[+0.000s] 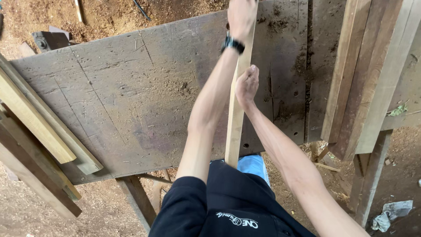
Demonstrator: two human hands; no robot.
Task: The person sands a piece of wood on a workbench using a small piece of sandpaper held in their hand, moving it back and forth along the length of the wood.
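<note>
Two hands on one pale wooden strip (235, 118) over the bench (131, 101): left hand (240, 17) apparently clasping it, right hand (247, 84) closed around it.

Soft even daylight, sharp, faint shadows

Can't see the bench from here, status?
Left hand and right hand both gripping pale wood strip. Strip over sawdusty workbench. Nothing blocking.

Slat (235, 118) over workbench (131, 96), between planks (39, 127)
</note>
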